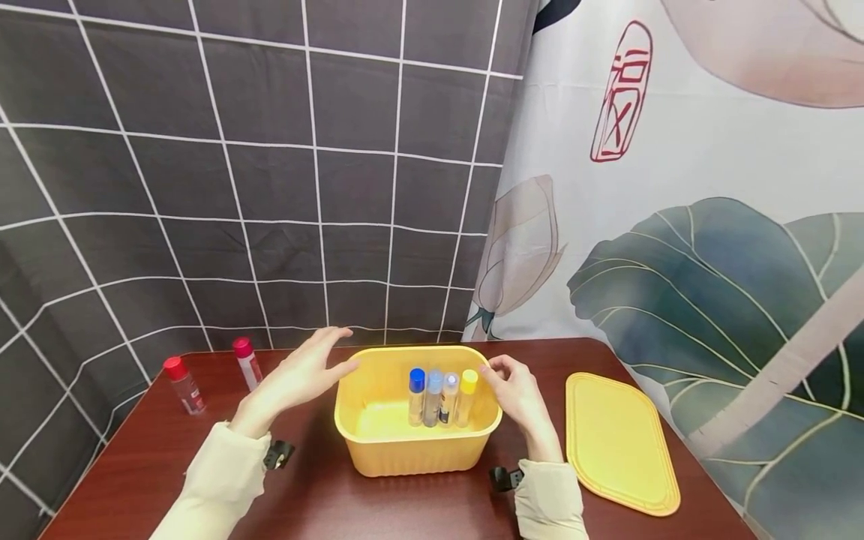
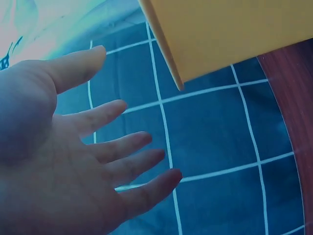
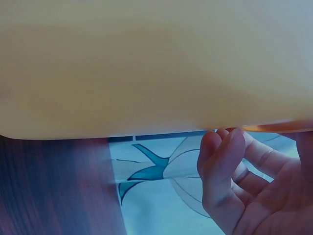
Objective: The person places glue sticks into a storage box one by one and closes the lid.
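A deep yellow plastic box (image 1: 412, 455) sits on the table. Inside it, on the right side, several small clear bottles (image 1: 439, 405) stand upright in a row, with dark blue, light blue, pale and yellow caps. My left hand (image 1: 304, 379) hovers by the box's left rim; in the left wrist view its fingers (image 2: 139, 164) are spread, holding nothing, apart from the yellow wall. At the right rim, my right hand (image 1: 513, 386) pinches the edge, thumb over the inner side. The right wrist view has its curled fingers (image 3: 222, 161) against the rim; the thumb tip is hidden.
Two clear bottles with red caps, one (image 1: 184, 386) at far left and another (image 1: 247, 364) nearer the left hand, stand on the dark red table (image 1: 310, 495). A flat yellow lid (image 1: 621, 442) lies right of the box. A dark grid curtain (image 1: 270, 180) hangs behind.
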